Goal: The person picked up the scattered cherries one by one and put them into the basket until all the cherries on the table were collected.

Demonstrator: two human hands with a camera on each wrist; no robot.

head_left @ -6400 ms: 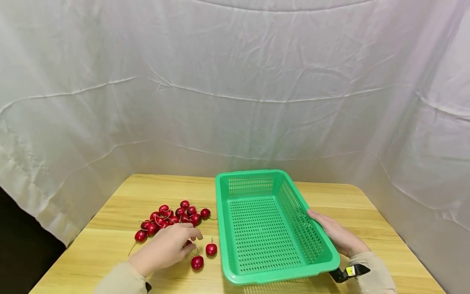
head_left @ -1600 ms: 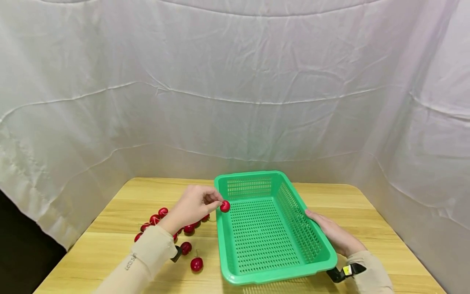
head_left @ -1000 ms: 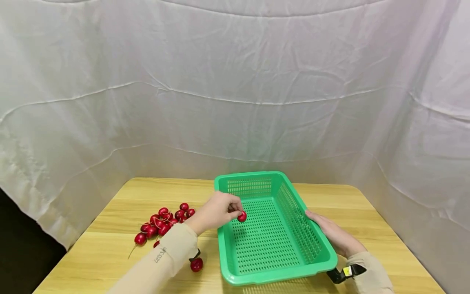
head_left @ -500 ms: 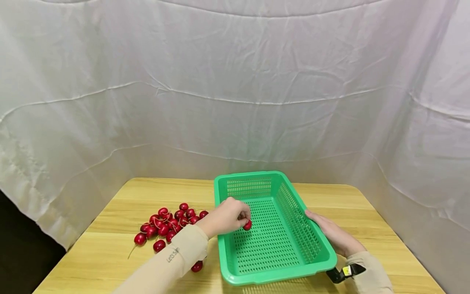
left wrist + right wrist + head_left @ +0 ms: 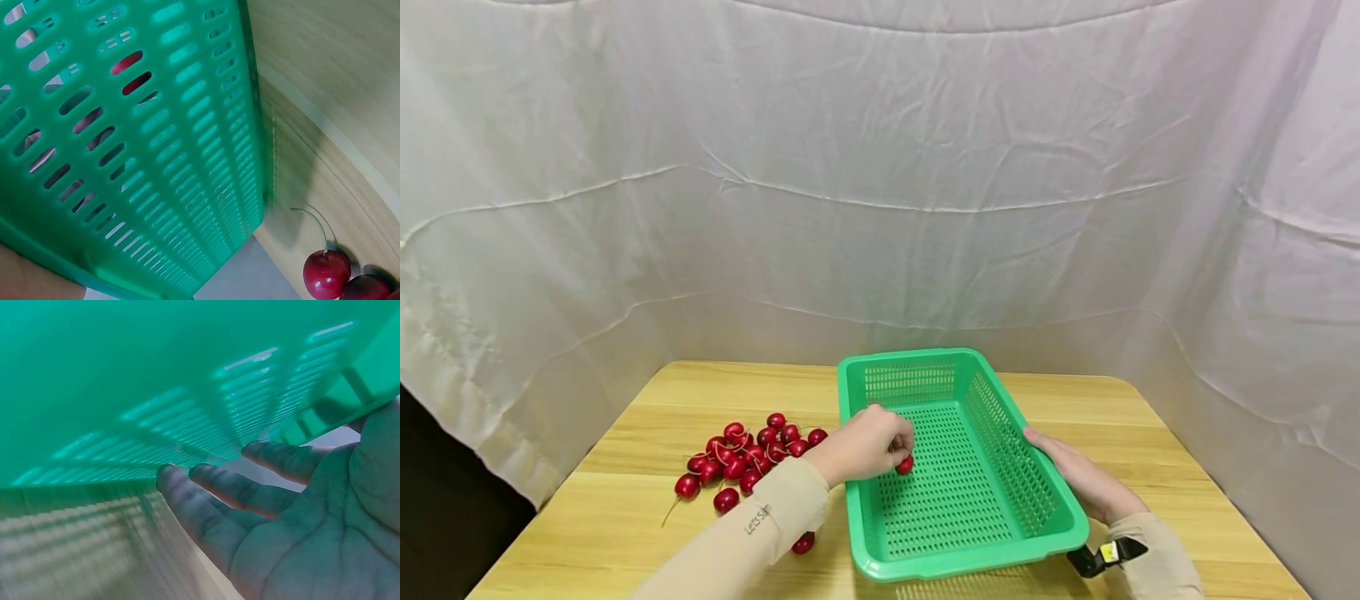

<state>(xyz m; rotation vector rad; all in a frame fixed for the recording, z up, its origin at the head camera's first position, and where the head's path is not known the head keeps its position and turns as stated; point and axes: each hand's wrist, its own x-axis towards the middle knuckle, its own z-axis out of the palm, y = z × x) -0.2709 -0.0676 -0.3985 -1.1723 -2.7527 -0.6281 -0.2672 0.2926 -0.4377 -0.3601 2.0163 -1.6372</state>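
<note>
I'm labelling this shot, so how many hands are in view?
2: the left hand holds a cherry over the floor of the green basket; the right hand touches its right rim. Neither is fully hidden.

Reads "Let'sSlim", or close to it, in small dark lettering [image 5: 758,519] on the beige left sleeve [image 5: 718,550], just beside the cuff [image 5: 803,500]; slants from near left to far right, with the last letters hard to make out. Bears, at right, on the black wrist mount [image 5: 1086,562] by the right sleeve [image 5: 1159,557], a yellow label [image 5: 1108,552] with marks too small to read.
</note>
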